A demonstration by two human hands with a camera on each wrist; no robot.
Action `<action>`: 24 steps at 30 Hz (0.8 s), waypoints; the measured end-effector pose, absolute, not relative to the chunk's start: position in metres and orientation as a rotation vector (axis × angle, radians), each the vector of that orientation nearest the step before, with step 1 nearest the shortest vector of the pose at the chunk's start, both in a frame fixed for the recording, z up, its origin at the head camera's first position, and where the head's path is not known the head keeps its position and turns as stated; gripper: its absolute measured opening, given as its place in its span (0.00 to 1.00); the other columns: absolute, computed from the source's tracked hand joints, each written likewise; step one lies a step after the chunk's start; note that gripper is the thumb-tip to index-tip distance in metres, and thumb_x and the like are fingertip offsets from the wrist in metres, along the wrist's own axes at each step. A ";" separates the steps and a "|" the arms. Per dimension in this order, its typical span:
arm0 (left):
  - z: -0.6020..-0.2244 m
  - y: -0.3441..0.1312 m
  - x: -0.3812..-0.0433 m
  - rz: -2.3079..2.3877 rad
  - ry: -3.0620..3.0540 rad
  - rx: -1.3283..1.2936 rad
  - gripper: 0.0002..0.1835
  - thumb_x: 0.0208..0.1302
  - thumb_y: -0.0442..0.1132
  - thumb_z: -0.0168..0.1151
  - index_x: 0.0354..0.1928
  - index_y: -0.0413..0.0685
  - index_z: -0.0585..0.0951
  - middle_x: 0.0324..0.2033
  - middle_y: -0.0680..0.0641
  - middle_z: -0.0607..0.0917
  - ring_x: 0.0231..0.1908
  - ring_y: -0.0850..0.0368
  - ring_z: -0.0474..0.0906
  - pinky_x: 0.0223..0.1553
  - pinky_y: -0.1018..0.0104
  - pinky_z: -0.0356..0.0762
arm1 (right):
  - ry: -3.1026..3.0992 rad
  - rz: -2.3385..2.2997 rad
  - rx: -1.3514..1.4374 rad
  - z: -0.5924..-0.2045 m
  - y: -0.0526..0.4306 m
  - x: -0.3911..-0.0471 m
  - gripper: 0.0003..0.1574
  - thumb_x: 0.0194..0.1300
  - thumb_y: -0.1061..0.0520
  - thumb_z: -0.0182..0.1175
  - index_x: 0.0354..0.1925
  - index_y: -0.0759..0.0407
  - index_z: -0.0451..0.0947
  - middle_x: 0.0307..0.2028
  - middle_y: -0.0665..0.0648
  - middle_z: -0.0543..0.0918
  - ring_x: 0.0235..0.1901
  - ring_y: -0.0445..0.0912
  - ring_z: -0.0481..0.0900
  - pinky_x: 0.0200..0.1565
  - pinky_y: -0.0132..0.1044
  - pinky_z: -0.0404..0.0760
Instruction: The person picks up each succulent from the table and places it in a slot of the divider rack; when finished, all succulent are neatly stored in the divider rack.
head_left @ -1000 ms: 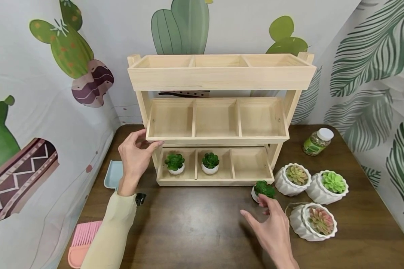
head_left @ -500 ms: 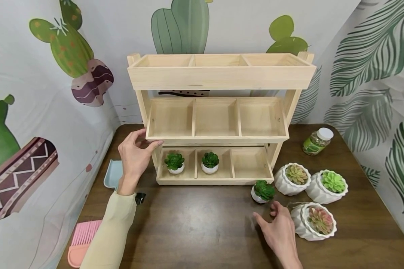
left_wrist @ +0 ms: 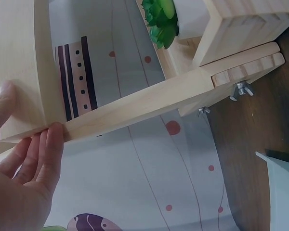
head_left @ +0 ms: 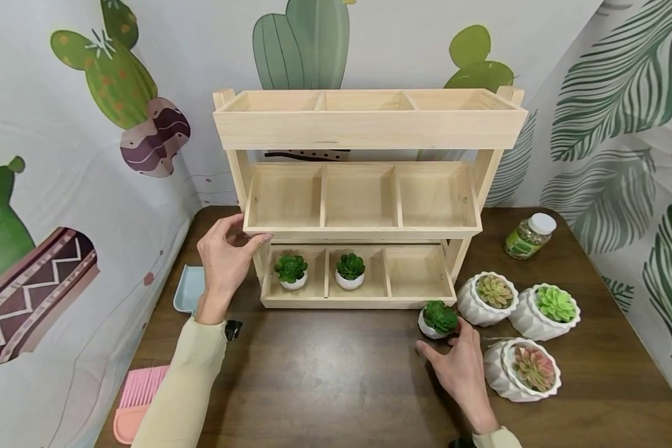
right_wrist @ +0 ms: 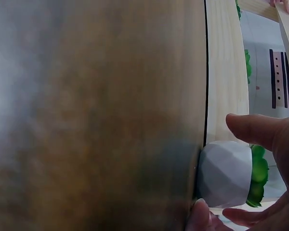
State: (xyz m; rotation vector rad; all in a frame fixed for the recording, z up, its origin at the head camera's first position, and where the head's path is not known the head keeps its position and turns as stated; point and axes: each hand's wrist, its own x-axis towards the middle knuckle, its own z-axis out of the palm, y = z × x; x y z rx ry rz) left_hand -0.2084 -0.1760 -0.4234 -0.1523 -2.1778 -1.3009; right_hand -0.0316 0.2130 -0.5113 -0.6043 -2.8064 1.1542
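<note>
A three-tier wooden planter rack (head_left: 369,130) stands at the back of the table. My left hand (head_left: 224,261) grips the left end of its middle tier, thumb on the front board and fingers on the end, as the left wrist view (left_wrist: 26,163) shows. Near the rack's lower right corner sits a small dark green succulent in a white faceted pot (right_wrist: 225,174). My right hand (head_left: 459,367) is spread around this pot, the thumb standing apart on one side and fingertips close by on the other. Two similar succulents (head_left: 290,271) sit in the bottom tier's left and middle compartments.
Right of the right hand stand three larger white ribbed pots with succulents (head_left: 522,369). A lidded jar (head_left: 529,236) stands behind them. On the left lie a blue dustpan (head_left: 189,289) and a pink brush (head_left: 140,404). A patterned wall covering (head_left: 201,74) surrounds the table.
My right hand first drew back from the small potted succulent toward the lower right, then came up to it again. The left hand has stayed on the rack.
</note>
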 end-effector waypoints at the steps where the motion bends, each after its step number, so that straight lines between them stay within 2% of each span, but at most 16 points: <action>1: -0.423 -0.176 -0.208 -1.301 -2.177 -0.153 0.30 0.48 0.34 0.90 0.54 0.32 0.88 0.44 0.32 0.91 0.38 0.86 0.79 0.44 0.89 0.82 | -2.803 1.155 -0.600 -0.511 0.213 -0.033 0.58 0.63 0.51 0.81 0.76 0.77 0.60 0.61 0.78 0.73 0.54 0.66 0.80 0.54 0.55 0.80; 7: -0.423 -0.176 -0.209 -1.306 -2.171 -0.160 0.30 0.48 0.33 0.90 0.54 0.31 0.88 0.44 0.32 0.91 0.39 0.85 0.79 0.44 0.90 0.81 | -2.798 1.159 -0.592 -0.511 0.216 -0.040 0.57 0.63 0.51 0.81 0.75 0.76 0.63 0.60 0.78 0.75 0.56 0.67 0.77 0.56 0.61 0.78; 14: -0.422 -0.176 -0.209 -1.302 -2.173 -0.155 0.30 0.48 0.33 0.90 0.54 0.32 0.88 0.43 0.32 0.91 0.39 0.83 0.80 0.44 0.90 0.81 | -2.767 1.172 -0.591 -0.511 0.218 -0.045 0.54 0.63 0.52 0.80 0.75 0.76 0.65 0.65 0.80 0.74 0.66 0.75 0.74 0.68 0.71 0.75; 24: -0.422 -0.176 -0.209 -1.298 -2.178 -0.154 0.29 0.49 0.34 0.90 0.54 0.32 0.88 0.44 0.32 0.91 0.40 0.86 0.78 0.44 0.91 0.80 | -2.708 1.112 -0.562 -0.513 0.217 -0.046 0.47 0.60 0.54 0.82 0.69 0.72 0.73 0.60 0.79 0.80 0.62 0.74 0.79 0.63 0.71 0.78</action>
